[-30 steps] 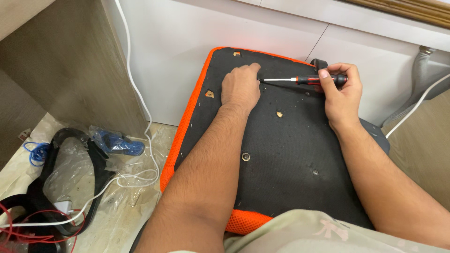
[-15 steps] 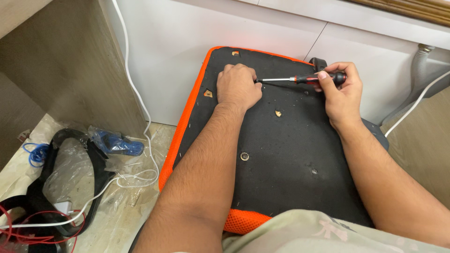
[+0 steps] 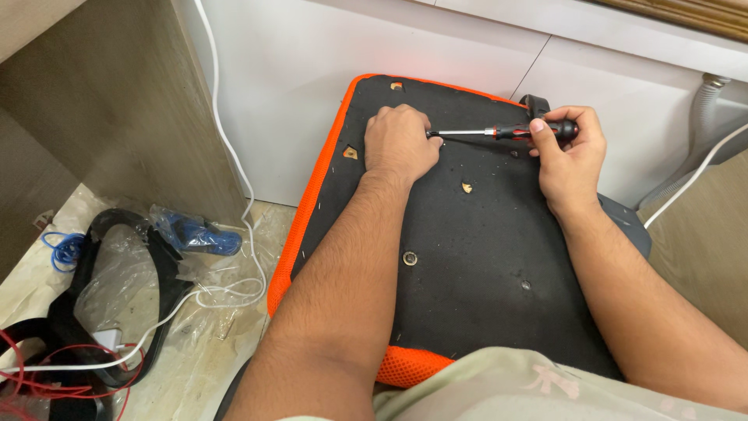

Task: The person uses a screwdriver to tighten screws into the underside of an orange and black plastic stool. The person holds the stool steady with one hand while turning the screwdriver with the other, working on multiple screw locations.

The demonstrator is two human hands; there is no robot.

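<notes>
The work in hand looks like driving or loosening a fastener in the underside of an upturned seat cushion (image 3: 467, 257), which leans on the person's lap, its far edge at twelve o'clock against a white cabinet front (image 3: 312, 86). The screwdriver (image 3: 506, 132) lies almost level across the upper part of the cushion, its slim metal shaft running toward nine o'clock from a red-and-black handle. The right hand (image 3: 569, 156) is wrapped around that handle, thumb on top. The left hand (image 3: 399, 144) is curled into a loose fist over the tip, steadying it; whether it pinches a screw cannot be told. The next move probably calls for keeping the tip seated while the handle turns.

The cushion's underside is flat, matte black fabric, edged in orange mesh (image 3: 312, 210), with several small holes and a round metal insert (image 3: 410, 258). At eight o'clock on the floor lie crinkled clear plastic (image 3: 117, 273), a white cable (image 3: 234, 179) and red wires (image 3: 31, 374).
</notes>
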